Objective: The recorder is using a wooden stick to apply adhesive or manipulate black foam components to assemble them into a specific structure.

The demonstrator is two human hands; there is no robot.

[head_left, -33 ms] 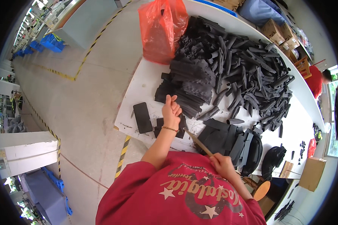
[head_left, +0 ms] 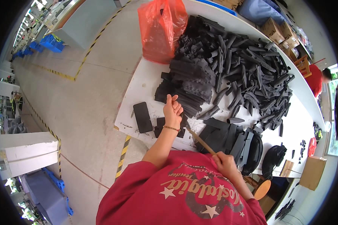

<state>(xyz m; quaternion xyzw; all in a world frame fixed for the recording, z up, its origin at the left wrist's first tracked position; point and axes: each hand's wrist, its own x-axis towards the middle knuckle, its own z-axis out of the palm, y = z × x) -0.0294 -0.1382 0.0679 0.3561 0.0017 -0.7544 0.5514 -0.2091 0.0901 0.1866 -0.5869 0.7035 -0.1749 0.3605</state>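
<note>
My left hand [head_left: 172, 109] is closed over the near edge of the table, with its fingers curled in. What it grips, if anything, is hidden; small black pieces [head_left: 159, 123] lie beneath and beside it. In my right hand [head_left: 225, 164] is a long, thin, light-brown wooden stick [head_left: 203, 143], held slantwise, its far end pointing up toward my left wrist. Just beyond my left hand lies a stack of black fabric-like strips [head_left: 184, 95]. A black phone [head_left: 142, 117] rests to its left.
A large heap of rolled black pieces [head_left: 248, 67] covers the far part of the white table [head_left: 139, 86]. A red plastic bag [head_left: 161, 41] stands at its far left. Flat black sheets [head_left: 218, 135] and a black padded thing [head_left: 252, 152] lie near my right arm. Another person [head_left: 315, 80] is at far right.
My right hand and the stick have shifted slightly right and away from my left hand. The left hand has moved a touch to the right, still closed.
</note>
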